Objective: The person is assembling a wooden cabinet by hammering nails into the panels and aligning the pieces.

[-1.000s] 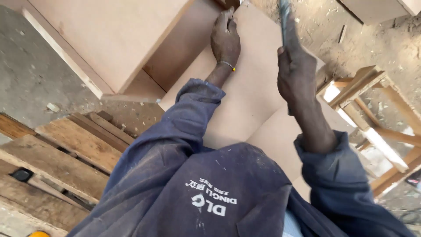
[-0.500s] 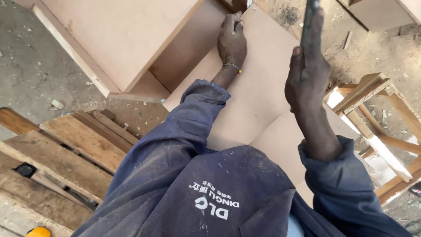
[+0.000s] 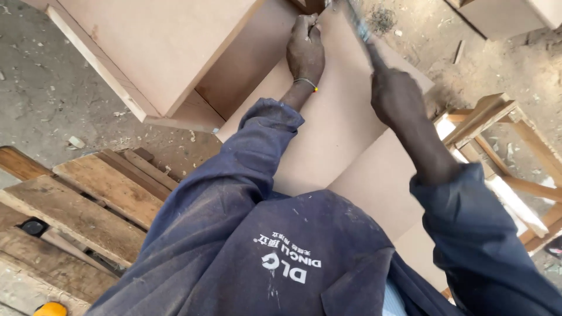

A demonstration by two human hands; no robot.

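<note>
The left hand (image 3: pixel 305 50) presses fingers together at the fibreboard sheet's (image 3: pixel 336 126) far edge; the right hand (image 3: pixel 396 96) grips a blurred hammer (image 3: pixel 358 26) (head hidden). Wooden pallet (image 3: pixel 88 205) lies left, wooden stool (image 3: pixel 497 117) right.

Upper left: cabinet box (image 3: pixel 158 52)
Centre: flat board (image 3: pixel 339 134)
Lower left: pallet (image 3: pixel 88 205)
Right: wooden stool (image 3: pixel 497 123)

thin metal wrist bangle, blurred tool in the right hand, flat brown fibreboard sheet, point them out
thin metal wrist bangle (image 3: pixel 305 82), head view, band across left wrist
blurred tool (image 3: pixel 358 26), head view, mid shaft
flat brown fibreboard sheet (image 3: pixel 339 117), head view, bare face
</note>
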